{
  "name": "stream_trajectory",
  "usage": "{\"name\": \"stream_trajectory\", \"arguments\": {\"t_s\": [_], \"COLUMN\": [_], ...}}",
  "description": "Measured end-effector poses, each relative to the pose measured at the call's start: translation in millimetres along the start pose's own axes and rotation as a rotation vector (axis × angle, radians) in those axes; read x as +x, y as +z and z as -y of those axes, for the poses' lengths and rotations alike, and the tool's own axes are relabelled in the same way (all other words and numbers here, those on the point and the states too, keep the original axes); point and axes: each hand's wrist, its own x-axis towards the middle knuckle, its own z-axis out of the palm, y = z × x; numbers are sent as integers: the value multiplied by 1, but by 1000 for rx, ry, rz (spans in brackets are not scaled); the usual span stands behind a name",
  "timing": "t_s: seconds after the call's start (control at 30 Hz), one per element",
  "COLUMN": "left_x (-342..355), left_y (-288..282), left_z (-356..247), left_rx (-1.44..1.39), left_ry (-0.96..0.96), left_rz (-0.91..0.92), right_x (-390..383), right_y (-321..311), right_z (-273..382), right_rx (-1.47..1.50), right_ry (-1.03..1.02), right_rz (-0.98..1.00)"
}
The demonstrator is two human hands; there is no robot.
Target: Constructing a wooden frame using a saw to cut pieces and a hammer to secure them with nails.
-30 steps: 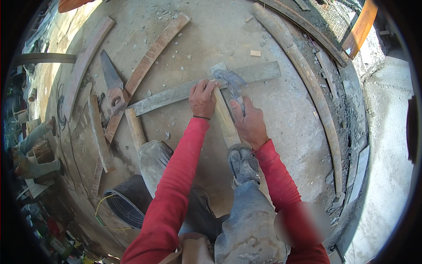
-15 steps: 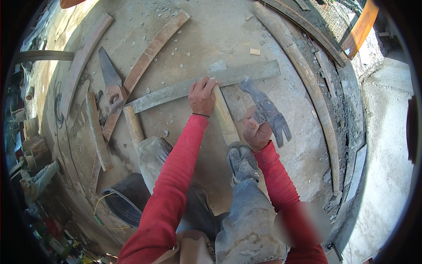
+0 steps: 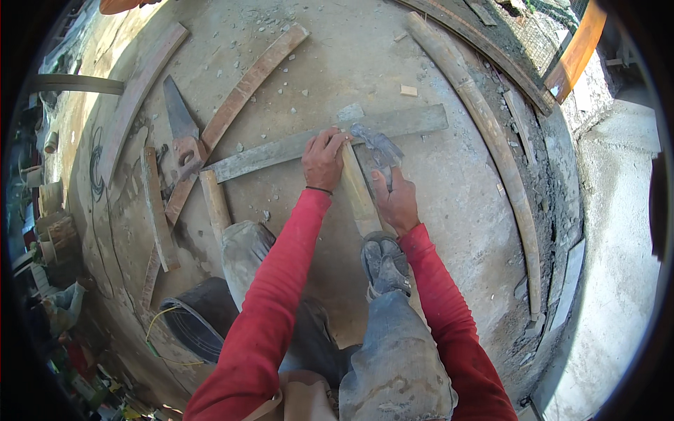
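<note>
My right hand [image 3: 398, 201] is closed round a claw hammer [image 3: 381, 149], whose motion-smeared head is low, just right of my left fingers. My left hand [image 3: 324, 160] is closed at the far end of a pale wooden batten [image 3: 358, 188], where it meets a long grey plank [image 3: 281, 149]. Whether a nail sits between those fingertips is too small to tell. The batten's near end lies against my right shoe [image 3: 385, 261]. A second pale batten [image 3: 215, 200] runs from the plank's left end toward my left knee.
A handsaw [image 3: 182, 130] lies at the left across a reddish board [image 3: 246, 81]. A black bucket [image 3: 200, 319] with a yellow handle is beside my left leg. A long curved pole [image 3: 491, 126] lies on the right. A small wood block [image 3: 408, 90] lies beyond the plank.
My right hand has swung the hammer down and to the left, bringing its head close to my left fingers. The left hand stays at the batten's end.
</note>
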Motion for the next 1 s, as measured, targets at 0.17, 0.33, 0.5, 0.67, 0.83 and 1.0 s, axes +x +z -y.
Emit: {"name": "stream_trajectory", "arguments": {"t_s": [0.17,0.33,0.5,0.67,0.83,1.0], "left_x": [-4,-3,-7,-4,-5,-14], "left_y": [-3,1,2,3,2,-12], "left_z": [1,-7,3,-5,1,20], "left_rx": [-5,-34,-8,-61,-64,61], "left_ry": [-77,-58,-93,-66,-103,-231], "left_rz": [-8,-63,-68,-100,-48,-70], "right_x": [9,-10,14,-3,17,1], "right_y": [10,11,19,12,6,-37], "right_z": [-1,-19,-16,-20,-10,44], "right_rx": [-236,-22,-275,-68,-106,196], "right_ry": [145,-89,67,19,21,-62], "right_rz": [230,-54,199,38,168,7]}}
